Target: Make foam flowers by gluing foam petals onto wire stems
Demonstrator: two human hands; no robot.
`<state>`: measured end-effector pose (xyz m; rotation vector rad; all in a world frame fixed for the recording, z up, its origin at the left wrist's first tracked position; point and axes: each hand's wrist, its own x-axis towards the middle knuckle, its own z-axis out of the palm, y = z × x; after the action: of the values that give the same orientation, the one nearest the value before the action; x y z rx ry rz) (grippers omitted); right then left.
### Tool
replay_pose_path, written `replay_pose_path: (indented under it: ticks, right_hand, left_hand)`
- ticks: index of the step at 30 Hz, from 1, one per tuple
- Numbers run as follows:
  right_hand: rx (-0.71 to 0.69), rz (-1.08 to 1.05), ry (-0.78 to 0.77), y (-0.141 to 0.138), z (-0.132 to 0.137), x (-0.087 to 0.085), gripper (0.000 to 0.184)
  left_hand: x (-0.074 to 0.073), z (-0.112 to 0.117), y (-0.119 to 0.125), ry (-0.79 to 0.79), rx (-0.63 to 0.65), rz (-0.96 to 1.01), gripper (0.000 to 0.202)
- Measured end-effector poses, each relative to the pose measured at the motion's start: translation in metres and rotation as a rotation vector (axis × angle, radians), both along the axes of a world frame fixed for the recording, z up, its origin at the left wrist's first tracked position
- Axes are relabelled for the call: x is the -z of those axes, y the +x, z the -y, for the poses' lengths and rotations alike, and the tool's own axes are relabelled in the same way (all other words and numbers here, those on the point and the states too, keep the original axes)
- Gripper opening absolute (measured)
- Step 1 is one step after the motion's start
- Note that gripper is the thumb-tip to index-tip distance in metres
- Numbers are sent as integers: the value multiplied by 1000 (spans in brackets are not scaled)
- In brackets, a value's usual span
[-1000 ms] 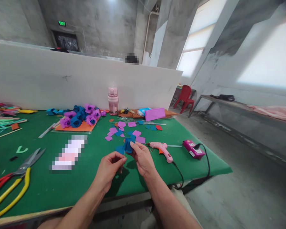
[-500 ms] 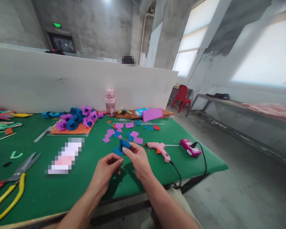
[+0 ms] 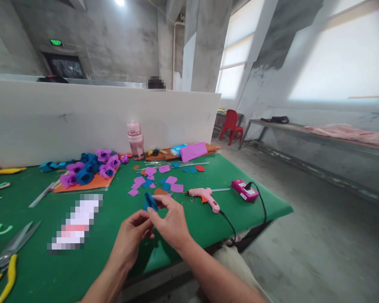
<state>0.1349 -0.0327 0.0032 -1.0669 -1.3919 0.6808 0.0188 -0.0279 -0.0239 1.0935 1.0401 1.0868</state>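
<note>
Above the green table a small blue petal piece (image 3: 150, 203), curled like part of a flower, is pinched between the thumb and fingers of my right hand (image 3: 172, 219). My left hand (image 3: 134, 233) is closed right beside it, its fingertips pressed together just below the piece; whatever they grip is hidden. Beyond my hands lie loose purple petals (image 3: 177, 188), blue petals (image 3: 166, 186) and a brown piece (image 3: 161, 191). To the right a pink glue gun (image 3: 205, 195) rests on its side, a clear glue stick (image 3: 221, 190) at its back.
Finished purple and blue flowers (image 3: 85, 173) sit on an orange sheet (image 3: 94, 185). A pink bottle (image 3: 135, 141) stands against the white partition (image 3: 91, 118). Large scissors (image 3: 11, 252) lie at left. The glue gun's cord (image 3: 232, 225) hangs off the front edge near a magenta power box (image 3: 244, 191).
The view has turned a little to the right. My hands have drawn closer together, and the blue piece now stands more upright between them.
</note>
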Motion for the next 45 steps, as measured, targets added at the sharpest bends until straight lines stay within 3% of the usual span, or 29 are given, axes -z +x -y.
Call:
replay_pose_path:
  ticks: [5,11,16,21,26,36,45]
  right_hand:
    - [-9,-18,-11,-3,-2,2,31]
    - [-250,-372,-179,-5,-9,13,28]
    - [-301,-474,-227,-3,-11,14,22]
    - [-338,-583,-263,3,-13,8,21]
    - [-410,-681,-362,7,-11,5,29]
    - [-499,-646,-489,7,-5,10,37]
    - [-508,-614,-483,9,-7,13,38]
  left_hand:
    - [3,-1,-1,-8,9,45,25]
    - [-1,1,3,-18,-38,54,22]
    - [-5,4,6,-29,-73,8,23]
    - [-16,0,-5,-2,4,-79,22]
    - [-15,-9,-18,46,-74,-3,24]
    - [-9,-10,-14,-53,23,245,16]
    - [-8,-11,-16,-56,9,237,18]
